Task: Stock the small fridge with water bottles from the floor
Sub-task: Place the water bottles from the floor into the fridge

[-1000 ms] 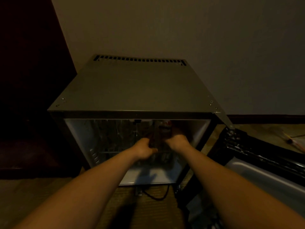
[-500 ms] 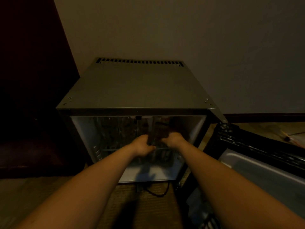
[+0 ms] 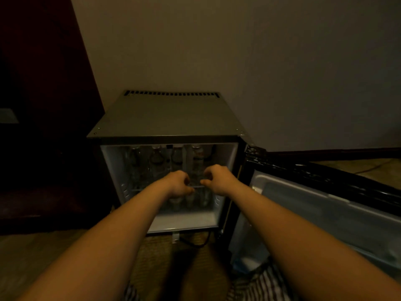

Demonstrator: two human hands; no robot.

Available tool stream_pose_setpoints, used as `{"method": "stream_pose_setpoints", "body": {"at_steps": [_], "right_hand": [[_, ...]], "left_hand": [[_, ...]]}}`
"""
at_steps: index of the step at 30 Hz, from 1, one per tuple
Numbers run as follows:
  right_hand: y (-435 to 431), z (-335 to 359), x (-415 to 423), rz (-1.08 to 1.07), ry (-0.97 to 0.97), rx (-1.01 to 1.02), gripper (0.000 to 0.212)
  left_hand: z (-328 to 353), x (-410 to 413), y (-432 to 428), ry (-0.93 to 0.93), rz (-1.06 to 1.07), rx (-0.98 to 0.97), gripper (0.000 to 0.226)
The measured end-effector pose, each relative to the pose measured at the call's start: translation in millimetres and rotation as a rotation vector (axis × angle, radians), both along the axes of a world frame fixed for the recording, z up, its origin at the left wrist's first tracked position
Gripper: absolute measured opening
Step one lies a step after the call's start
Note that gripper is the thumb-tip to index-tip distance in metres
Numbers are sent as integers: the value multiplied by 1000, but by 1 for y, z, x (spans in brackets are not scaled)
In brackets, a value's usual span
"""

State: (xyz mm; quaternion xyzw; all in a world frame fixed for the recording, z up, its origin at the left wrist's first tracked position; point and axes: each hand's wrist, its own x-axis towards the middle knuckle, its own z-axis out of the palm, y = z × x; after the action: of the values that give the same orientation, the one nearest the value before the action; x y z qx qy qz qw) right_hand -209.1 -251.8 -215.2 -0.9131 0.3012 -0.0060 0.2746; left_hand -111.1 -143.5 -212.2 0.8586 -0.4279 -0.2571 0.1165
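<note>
Reaching into open mini fridge (image 3: pixel 165 118) with left hand (image 3: pixel 176 184) and right hand (image 3: pixel 219 180) loosely curled, empty, flanking water bottle (image 3: pixel 196 158) upright on upper wire shelf (image 3: pixel 198 186); packed beside other bottles (image 3: pixel 156 159) to save room; door (image 3: pixel 325 203) swung wide for access

Both our arms stretched fwd; L hand (image 3: pixel 178 184) & R hand (image 3: pixel 219 179) side by side, slightly apart, fingers (image 3: pixel 205 182) curled, grip unclear.

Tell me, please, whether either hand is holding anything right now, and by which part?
Nothing appears to be held: the left hand and right hand are loosely curled and apart, in front of a bottle standing inside the fridge.
</note>
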Motion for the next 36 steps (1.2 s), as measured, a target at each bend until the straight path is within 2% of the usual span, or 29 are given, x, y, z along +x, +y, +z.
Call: {"method": "stream_pose_setpoints", "body": {"at_steps": [8, 19, 25, 36], "right_hand": [[24, 71, -98, -29, -136, -139, 27], [14, 105, -292, -240, -74, -176, 29], [3, 78, -405, -385, -8, -151, 29], [30, -51, -576, -700, 220, 174, 31]], "left_hand": [[60, -84, 11, -64, -145, -113, 37], [99, -241, -11, 82, -402, -221, 41], [68, -334, -30, 127, -563, -215, 35], [-32, -502, -37, 310, -786, 5, 28]]}}
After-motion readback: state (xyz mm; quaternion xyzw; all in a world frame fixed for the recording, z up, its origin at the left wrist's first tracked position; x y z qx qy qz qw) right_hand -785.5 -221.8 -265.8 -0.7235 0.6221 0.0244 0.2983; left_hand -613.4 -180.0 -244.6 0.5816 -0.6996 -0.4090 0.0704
